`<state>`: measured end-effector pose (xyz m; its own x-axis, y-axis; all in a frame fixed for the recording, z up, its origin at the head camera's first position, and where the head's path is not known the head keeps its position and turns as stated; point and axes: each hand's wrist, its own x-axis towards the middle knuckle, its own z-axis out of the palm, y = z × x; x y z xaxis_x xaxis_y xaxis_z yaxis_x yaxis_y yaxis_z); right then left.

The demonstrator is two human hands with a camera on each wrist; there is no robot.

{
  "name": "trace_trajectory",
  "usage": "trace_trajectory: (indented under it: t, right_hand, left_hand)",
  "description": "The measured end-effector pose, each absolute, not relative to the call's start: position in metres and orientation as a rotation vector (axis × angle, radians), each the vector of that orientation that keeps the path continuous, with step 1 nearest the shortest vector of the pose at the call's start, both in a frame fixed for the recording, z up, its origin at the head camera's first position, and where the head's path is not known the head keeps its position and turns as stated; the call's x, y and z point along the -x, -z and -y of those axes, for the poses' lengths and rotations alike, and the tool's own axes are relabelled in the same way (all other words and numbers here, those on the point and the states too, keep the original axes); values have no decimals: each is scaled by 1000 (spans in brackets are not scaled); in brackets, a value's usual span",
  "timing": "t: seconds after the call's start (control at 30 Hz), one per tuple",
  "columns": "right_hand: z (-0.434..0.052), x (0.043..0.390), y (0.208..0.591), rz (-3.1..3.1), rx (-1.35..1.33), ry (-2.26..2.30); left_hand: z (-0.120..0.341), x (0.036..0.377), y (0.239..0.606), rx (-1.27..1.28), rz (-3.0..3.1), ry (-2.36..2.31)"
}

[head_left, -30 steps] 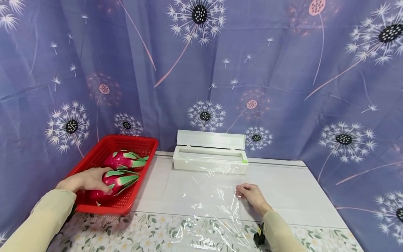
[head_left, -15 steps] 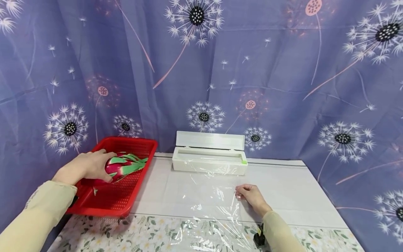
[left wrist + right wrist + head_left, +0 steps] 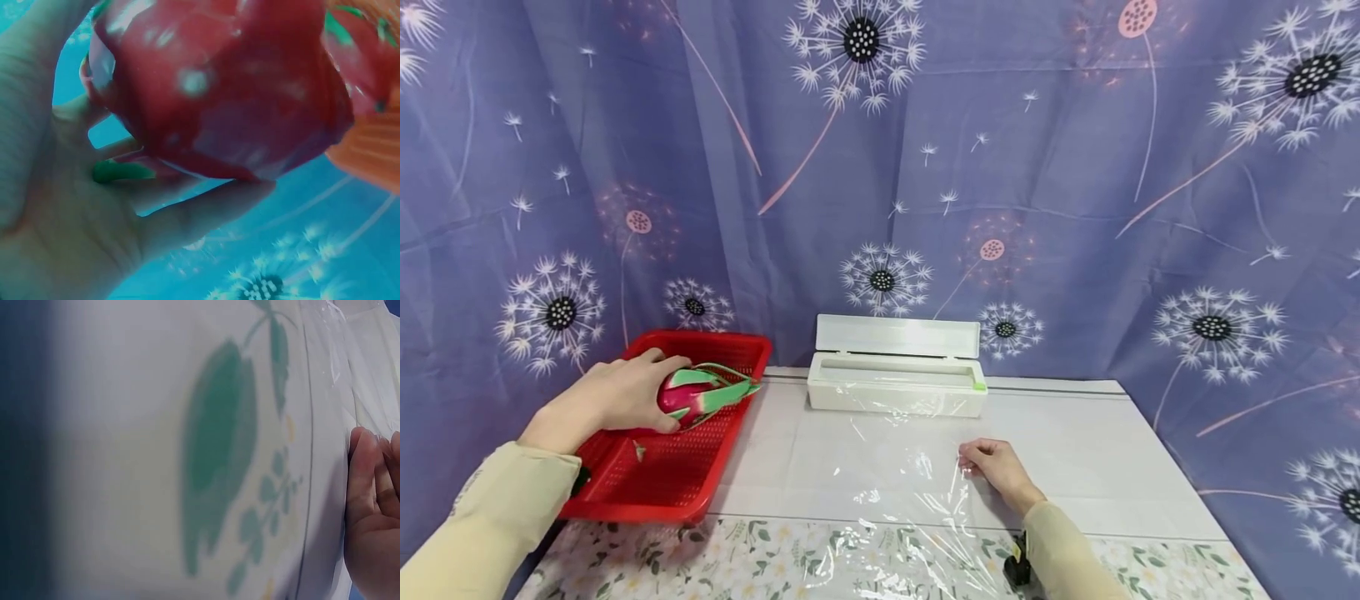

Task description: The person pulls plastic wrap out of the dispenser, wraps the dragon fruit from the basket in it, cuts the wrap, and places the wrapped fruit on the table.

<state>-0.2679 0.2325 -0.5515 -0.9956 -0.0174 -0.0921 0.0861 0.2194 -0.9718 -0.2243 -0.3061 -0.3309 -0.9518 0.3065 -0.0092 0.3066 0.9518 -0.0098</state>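
Dragon fruit (image 3: 688, 394) now lifted higher above the red basket (image 3: 677, 475), left hand (image 3: 617, 396) grip curled around it, right hand (image 3: 992, 468) pinching clear plastic wrap (image 3: 895, 492) on the tabletop (image 3: 1090, 467).

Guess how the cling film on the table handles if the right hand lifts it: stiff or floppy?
Probably floppy: the film already lies wrinkled and creased on the table. Likely very light and clingy, apt to fold onto itself. One end seems to run into the dispenser, so a lift by the right hand would likely tug against it.
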Motion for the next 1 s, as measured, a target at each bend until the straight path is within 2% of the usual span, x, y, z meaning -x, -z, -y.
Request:
trace_trajectory:
  t: [0.6, 1.0]
  right_hand:
    - [-232, 266, 547, -2398, -33, 1890]
    - [-239, 266, 549, -2350, 28, 1891]
  left_hand:
    - [210, 225, 367, -779, -3272, -219]
    - [154, 236, 399, -845, -3184, -415]
